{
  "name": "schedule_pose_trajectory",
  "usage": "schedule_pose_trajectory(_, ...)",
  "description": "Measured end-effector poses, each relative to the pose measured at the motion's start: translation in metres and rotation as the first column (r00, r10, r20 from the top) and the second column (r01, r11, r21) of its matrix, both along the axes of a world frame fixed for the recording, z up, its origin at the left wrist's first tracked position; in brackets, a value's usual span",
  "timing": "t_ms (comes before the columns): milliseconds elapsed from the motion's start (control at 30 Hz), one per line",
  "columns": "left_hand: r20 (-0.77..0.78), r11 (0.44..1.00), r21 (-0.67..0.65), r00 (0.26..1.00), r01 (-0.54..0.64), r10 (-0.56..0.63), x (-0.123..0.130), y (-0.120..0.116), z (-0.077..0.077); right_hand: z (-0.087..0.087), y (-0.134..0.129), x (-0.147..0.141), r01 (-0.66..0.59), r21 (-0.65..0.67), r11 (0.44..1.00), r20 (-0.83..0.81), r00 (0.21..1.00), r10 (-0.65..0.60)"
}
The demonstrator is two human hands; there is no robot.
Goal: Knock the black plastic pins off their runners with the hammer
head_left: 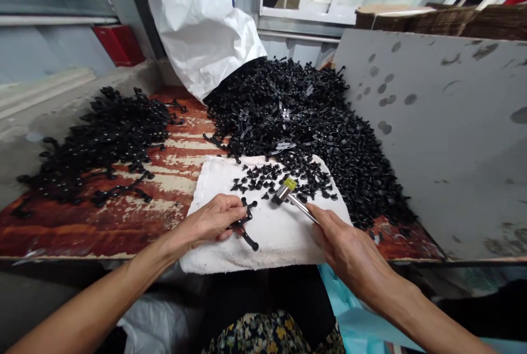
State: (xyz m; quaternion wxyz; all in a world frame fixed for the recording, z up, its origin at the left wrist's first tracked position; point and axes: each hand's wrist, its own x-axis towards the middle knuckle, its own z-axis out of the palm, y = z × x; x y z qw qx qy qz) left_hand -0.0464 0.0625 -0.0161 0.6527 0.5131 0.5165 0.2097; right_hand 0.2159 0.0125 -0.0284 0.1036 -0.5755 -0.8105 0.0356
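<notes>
Over a folded white cloth, my left hand pinches a black branched part with round knobs at its ends. My right hand grips the metal handle of a small mallet, which has one yellow face and one dark face. The mallet's head is held above the cloth, to the right of the branched part and apart from it. Small black pegs with round heads lie scattered over the far half of the cloth, just beyond both hands.
Left on the worn red-brown table lies a heap of black branched parts. Behind the cloth rises a larger pile of black parts, spilling right against a grey board. A white sack hangs over the pile's left side.
</notes>
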Motion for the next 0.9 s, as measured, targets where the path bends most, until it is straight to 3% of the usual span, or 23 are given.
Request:
schedule_pose_trajectory(233,0.044,0.998,-0.055,0.999,0.033,-0.03,-0.003,0.004,-0.001,0.004,0.005,-0.004,-0.02,0.072,0.997,-0.098,0.995,0.027)
schedule_pose_trajectory(433,0.028,0.999,-0.047,1.0,0.015,-0.014,-0.004,0.002,-0.005,0.003,0.025,-0.02,-0.051,0.009,0.999,-0.004,0.999,0.051)
schedule_pose_trajectory(667,0.023,0.998,-0.05,0.999,0.024,-0.023,-0.005,0.002,-0.004,0.005,0.014,-0.006,-0.033,-0.039,0.999,-0.035,0.999,0.032)
schedule_pose_trajectory(900,0.045,0.999,-0.048,0.999,0.009,-0.007,-0.004,0.003,-0.003,0.002,0.008,0.008,0.065,0.101,0.993,-0.067,0.996,-0.059)
